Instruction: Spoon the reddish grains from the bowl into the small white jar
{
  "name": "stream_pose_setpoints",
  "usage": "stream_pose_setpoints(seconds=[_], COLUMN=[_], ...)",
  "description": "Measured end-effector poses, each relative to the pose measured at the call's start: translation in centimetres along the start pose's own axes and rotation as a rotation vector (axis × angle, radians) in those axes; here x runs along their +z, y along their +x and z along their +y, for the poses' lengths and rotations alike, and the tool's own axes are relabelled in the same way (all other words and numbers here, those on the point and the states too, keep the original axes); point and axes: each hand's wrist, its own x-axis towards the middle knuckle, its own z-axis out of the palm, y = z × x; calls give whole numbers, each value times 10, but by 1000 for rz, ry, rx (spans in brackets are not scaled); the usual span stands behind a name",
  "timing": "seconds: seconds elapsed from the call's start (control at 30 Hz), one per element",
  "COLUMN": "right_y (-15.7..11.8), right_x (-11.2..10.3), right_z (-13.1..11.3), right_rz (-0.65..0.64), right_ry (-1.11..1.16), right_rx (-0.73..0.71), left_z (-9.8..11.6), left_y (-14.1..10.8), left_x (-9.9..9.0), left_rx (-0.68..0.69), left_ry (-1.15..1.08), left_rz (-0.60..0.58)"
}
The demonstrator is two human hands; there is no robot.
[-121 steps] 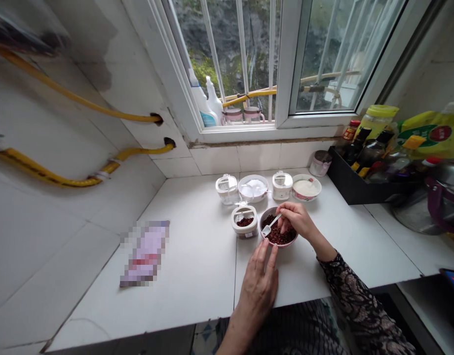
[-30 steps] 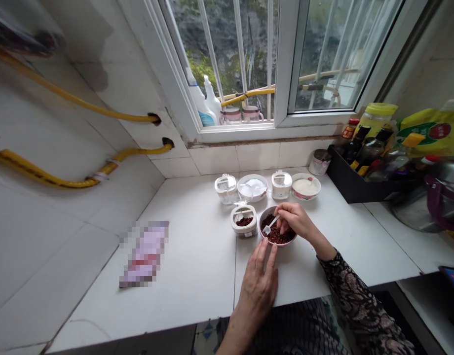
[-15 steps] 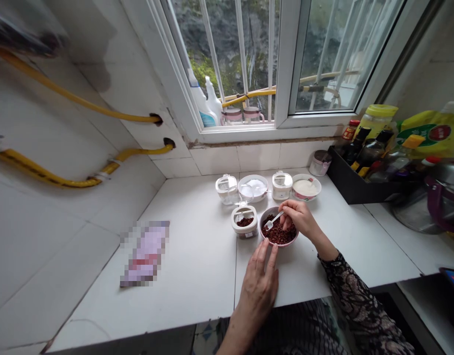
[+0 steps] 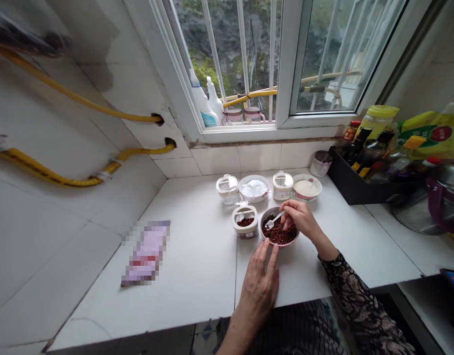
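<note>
Between the fingers of my right hand (image 4: 299, 217) is the handle of a small white spoon (image 4: 270, 224). Its scoop is over the dark red, dried peppercorn-like bits (image 4: 281, 235) in a round bowl (image 4: 298, 239). My left hand (image 4: 262, 276) has its fingers stretched out, the tips at the near rim of the bowl. Just left of the bowl stands a seasoning jar (image 4: 245, 228) with a cream rim, its lid up, with similar red bits inside. Whether the spoon carries much is hard to make out.
Behind are two more clear jars (image 4: 227, 190) (image 4: 282, 186), a bowl of white grains (image 4: 253, 188) and a bowl of off-white powder (image 4: 307, 188). A purple packet (image 4: 149, 254) lies left. Right are a lidded jar (image 4: 321, 163), a black bottle box (image 4: 345, 185) and a metal pot (image 4: 415, 212).
Almost nothing differs. The spoon and both hands stay at the bowl, and the view has shifted very slightly.
</note>
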Motion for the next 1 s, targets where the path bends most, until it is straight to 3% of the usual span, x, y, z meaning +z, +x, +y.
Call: stream_pose_setpoints(seconds=[0.2,0.33,0.47,0.6,0.83,1.0], right_y=[3,-1,-13,-20,-14,-6], right_x=[0,15,35,38,10,-1], right_z=[-1,-4,-4,-2,-10,-6], right_rz=[-11,58,44,-14,87,89], right_ry=[66,58,-205,-461,-307,-472], right_rx=[-48,-213,-427,-590,-481,-414], left_z=[0,0,-1,0,0,0], left_y=[1,1,-2,-4,0,1], left_x=[0,2,7,10,0,-1], left_rx=[8,9,-8,-21,7,-1], left_ry=[-3,-15,-48,-50,-6,-8], left_rz=[11,23,35,51,3,5])
